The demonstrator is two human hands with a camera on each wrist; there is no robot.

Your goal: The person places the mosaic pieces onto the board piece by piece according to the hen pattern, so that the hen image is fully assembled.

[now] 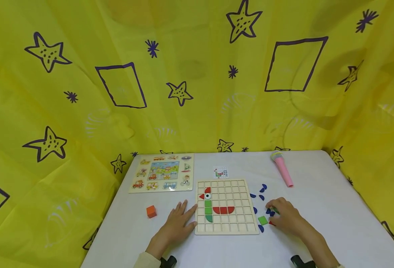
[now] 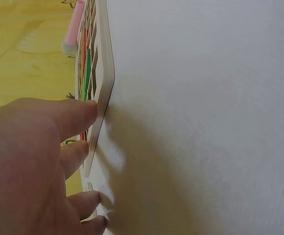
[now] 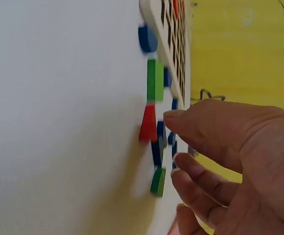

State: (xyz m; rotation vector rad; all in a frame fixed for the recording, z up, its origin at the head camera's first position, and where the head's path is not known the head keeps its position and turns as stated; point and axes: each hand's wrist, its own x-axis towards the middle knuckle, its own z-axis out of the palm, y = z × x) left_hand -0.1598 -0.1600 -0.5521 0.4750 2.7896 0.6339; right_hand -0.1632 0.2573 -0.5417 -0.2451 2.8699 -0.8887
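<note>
A wooden grid board (image 1: 228, 226) lies in the middle of the table, with red, green and eye-marked pieces forming a bird-like shape. My left hand (image 1: 178, 224) rests beside it, its spread fingers touching the board's left edge. Over loose pieces on the right, my right hand (image 1: 288, 217) hovers, its thumb and fingers bent but apart, nothing seen between them. Near its fingertips lie a red triangular piece (image 3: 148, 125), dark blue pieces (image 3: 157, 149) and a rounded green piece (image 3: 158, 182). A green square (image 1: 262, 220) sits closer to the board.
Above the board lies a small picture card (image 1: 221, 172). A vehicle picture puzzle (image 1: 133, 186) is at the back left, an orange cube (image 1: 151, 211) in front of it. The pink toy microphone (image 1: 284, 171) lies at the back right. Several blue half-circles (image 1: 261, 197) line the board's right side.
</note>
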